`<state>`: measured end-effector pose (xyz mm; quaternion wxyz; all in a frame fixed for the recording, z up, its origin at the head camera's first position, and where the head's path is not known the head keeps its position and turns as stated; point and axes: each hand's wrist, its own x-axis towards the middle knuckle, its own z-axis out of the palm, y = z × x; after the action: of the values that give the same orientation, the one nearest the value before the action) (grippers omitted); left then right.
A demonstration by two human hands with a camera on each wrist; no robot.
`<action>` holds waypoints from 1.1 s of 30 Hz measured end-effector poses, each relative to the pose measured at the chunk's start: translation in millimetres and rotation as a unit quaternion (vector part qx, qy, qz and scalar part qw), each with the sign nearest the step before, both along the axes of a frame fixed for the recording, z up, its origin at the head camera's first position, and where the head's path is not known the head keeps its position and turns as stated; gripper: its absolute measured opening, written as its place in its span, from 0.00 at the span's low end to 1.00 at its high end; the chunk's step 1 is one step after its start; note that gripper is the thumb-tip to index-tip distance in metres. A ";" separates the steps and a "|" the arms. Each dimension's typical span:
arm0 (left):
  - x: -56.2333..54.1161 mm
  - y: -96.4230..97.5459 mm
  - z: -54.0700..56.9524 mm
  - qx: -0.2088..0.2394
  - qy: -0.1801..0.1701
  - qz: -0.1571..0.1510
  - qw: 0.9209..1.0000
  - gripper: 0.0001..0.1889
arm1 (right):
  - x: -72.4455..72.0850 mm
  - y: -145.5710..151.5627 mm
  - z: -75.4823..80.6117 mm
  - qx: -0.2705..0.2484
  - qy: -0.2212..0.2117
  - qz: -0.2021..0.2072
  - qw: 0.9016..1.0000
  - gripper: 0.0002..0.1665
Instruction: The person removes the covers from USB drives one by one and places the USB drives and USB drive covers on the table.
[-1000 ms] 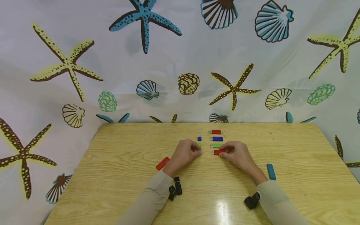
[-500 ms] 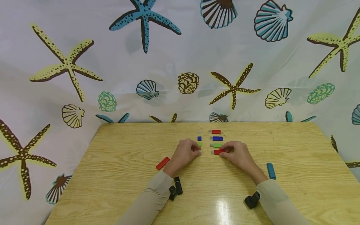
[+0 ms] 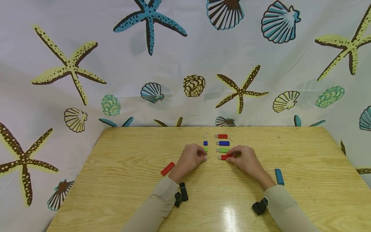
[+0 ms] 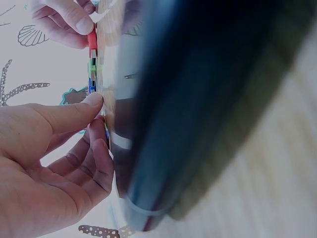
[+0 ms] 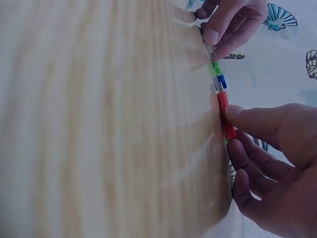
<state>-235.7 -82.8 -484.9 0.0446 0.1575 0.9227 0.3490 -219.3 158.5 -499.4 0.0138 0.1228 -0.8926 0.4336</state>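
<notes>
My right hand (image 3: 243, 157) pinches a red USB stick (image 5: 225, 111) by its rear end, flat on the table, its metal plug pointing left. My left hand (image 3: 191, 158) holds a small clear cap (image 5: 212, 51) between thumb and fingertips, level with that stick and apart from it. Just beyond lie a green USB stick (image 3: 222, 150), a blue USB stick (image 3: 223, 143) and another red USB stick (image 3: 221, 136) in a column. Left of these, a green cap (image 3: 206, 149), a blue cap (image 3: 205, 143) and a clear cap (image 3: 205, 135) form a second column.
A closed red USB stick (image 3: 167, 169) lies beside my left wrist, with a black USB stick (image 3: 184, 191) nearer. Right of my right forearm lies a blue stick (image 3: 279, 177). Patterned cloth (image 3: 174, 64) hangs behind the wooden table (image 3: 121, 180).
</notes>
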 end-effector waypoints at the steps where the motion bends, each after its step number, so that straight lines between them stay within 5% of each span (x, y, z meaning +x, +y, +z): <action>1: -0.4 0.0 -0.6 0.000 0.001 0.000 1.000 0.05 | 0.1 0.0 0.3 -0.002 0.001 0.000 1.000 0.08; 16: 4.3 -3.0 5.4 0.038 -0.008 0.014 0.999 0.07 | 9.6 5.2 10.5 -0.031 -0.008 0.012 0.999 0.12; 33: 27.0 -19.3 12.5 0.085 -0.005 0.017 0.996 0.09 | 25.3 4.3 19.9 -0.045 0.024 -0.003 0.999 0.15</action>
<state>-208.7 -102.1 -472.4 0.0296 0.1431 0.8921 0.4275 -194.0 162.8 -479.4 0.0424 0.1295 -0.8719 0.4704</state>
